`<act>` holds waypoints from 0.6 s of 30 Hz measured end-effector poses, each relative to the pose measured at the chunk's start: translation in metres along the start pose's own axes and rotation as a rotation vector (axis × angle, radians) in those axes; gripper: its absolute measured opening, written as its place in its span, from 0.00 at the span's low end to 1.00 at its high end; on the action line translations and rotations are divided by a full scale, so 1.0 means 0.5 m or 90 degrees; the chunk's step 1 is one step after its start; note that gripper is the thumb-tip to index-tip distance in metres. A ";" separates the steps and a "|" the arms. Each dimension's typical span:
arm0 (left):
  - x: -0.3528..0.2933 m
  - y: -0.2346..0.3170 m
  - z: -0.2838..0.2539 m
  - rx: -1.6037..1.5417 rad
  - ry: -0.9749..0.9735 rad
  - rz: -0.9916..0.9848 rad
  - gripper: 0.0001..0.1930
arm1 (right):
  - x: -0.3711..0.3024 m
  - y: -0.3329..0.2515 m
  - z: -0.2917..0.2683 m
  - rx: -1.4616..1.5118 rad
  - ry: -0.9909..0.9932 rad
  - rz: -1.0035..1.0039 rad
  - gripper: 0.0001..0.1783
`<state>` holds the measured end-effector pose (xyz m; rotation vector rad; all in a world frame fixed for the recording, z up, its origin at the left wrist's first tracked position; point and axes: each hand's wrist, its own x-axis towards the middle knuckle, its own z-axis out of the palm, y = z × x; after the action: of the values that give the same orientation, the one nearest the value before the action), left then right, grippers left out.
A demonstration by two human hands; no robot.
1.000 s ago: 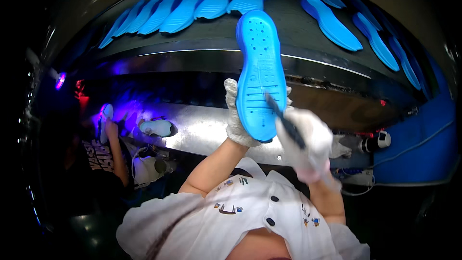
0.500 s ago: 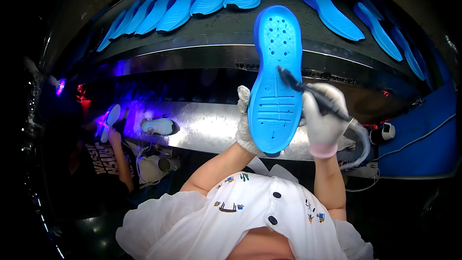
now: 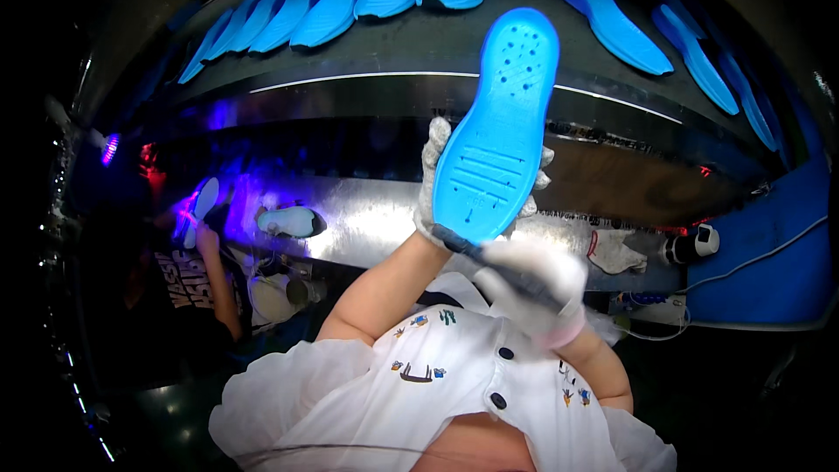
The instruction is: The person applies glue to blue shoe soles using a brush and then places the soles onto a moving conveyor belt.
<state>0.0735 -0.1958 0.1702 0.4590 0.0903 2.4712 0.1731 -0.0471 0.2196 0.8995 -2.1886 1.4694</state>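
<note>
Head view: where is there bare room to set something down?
Bare: metal shelf between pale sole and left hand; dark belt between left blue-sole row and front edge. Crowded: shelf's right end, with crumpled glove and cylinder.

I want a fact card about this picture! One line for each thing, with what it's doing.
Left hand: gloved hand gripping a blue sole, holes toward the top
Right hand: gloved hand, blurred, holding a dark tool by the sole's lower end; touching, can't tell
Dark surface: more blue soles lie here
Metal bench: a pale sole lies on it
Nearby person: a hand holding another pale sole
</note>
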 end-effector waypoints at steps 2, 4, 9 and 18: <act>0.000 0.011 0.006 0.106 0.054 0.017 0.54 | 0.013 0.012 0.000 0.265 0.142 0.229 0.11; 0.006 0.026 0.003 0.079 -0.012 -0.053 0.51 | 0.011 0.042 -0.017 0.005 0.066 0.082 0.12; -0.013 0.063 0.009 0.192 0.175 -0.149 0.47 | 0.013 -0.003 -0.049 -0.229 -0.238 -0.079 0.14; -0.023 0.103 0.004 0.357 0.258 -0.163 0.13 | 0.009 -0.007 -0.022 -0.130 -0.205 -0.043 0.12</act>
<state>0.0536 -0.2441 0.1775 0.1487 0.9607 2.2236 0.1713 -0.0391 0.2292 1.1920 -2.4519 1.1055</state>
